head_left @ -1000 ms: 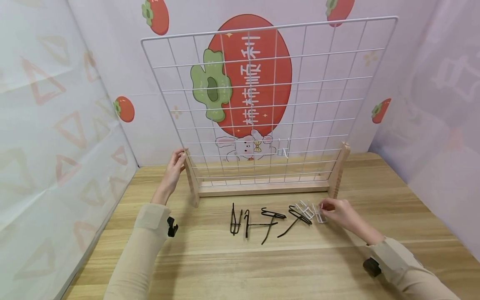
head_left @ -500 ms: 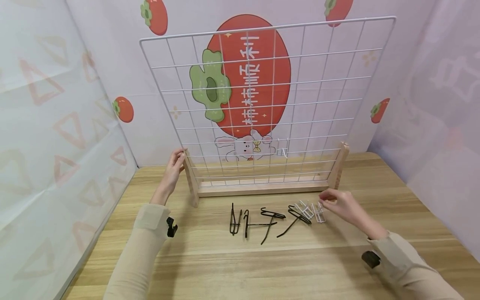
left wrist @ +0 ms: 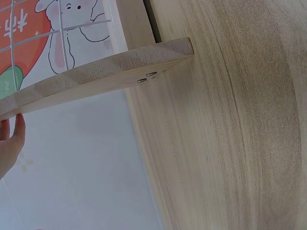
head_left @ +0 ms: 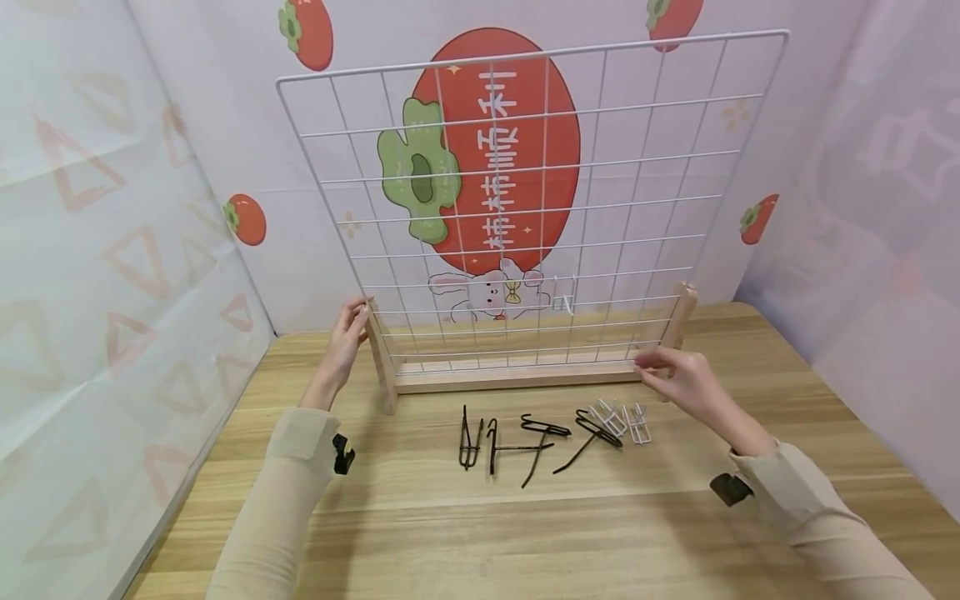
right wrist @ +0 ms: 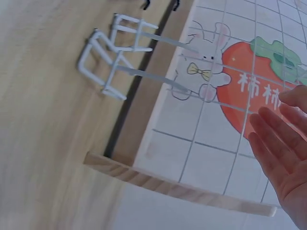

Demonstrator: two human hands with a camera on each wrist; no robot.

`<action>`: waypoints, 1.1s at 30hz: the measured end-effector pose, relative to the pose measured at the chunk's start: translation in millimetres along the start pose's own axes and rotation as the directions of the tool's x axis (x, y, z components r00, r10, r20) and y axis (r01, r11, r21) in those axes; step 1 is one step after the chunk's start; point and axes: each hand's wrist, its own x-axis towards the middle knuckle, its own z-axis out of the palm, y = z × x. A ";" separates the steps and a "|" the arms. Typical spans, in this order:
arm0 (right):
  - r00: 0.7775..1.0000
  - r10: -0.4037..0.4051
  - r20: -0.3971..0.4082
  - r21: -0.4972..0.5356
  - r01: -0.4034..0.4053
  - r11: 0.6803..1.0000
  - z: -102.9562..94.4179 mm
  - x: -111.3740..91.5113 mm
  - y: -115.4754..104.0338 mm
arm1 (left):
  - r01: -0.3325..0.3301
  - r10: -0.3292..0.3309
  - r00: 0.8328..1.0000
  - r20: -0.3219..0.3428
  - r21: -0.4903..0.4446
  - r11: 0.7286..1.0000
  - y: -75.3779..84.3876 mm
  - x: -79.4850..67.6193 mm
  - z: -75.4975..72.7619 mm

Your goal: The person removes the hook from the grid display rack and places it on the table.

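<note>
My left hand (head_left: 343, 342) holds the top of the left side post of a wooden stand (head_left: 517, 379); in the left wrist view, fingertips (left wrist: 19, 125) touch the post's outer face. A white wire grid (head_left: 480, 171) stands upright in this stand. My right hand (head_left: 686, 379) hovers before the stand's right end, above the table. In the right wrist view its fingers (right wrist: 276, 146) are extended, with nothing seen in them. Two white wire hooks (head_left: 637, 423) lie side by side below that hand. Another white hook (head_left: 564, 302) hangs on the lower right of the grid.
Several black wire hooks (head_left: 543, 429) lie in a row on the wooden table (head_left: 480, 542), left of the white ones. A printed cloth backdrop (head_left: 247, 150) stands behind the grid, with side cloths left and right.
My right hand has risen from the rightmost white hook toward the stand's right end, leaving that hook on the table. My left hand has stayed at the left post.
</note>
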 end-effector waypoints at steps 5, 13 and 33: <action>0.999 -0.020 -0.034 -0.003 0.020 1.000 1.1 11.7 -3.0 | 0.000 0.000 1.000 -0.001 0.001 1.000 0.8 0.6 1.1; 0.998 -0.035 -0.053 0.006 0.036 0.999 2.1 36.0 -14.3 | -0.043 0.043 0.999 0.018 0.028 0.999 -1.0 1.1 -0.5; 0.981 -0.161 -0.105 0.043 0.166 0.985 14.6 72.7 -34.2 | 0.000 0.000 1.000 -0.008 0.003 1.000 -2.4 1.2 -0.3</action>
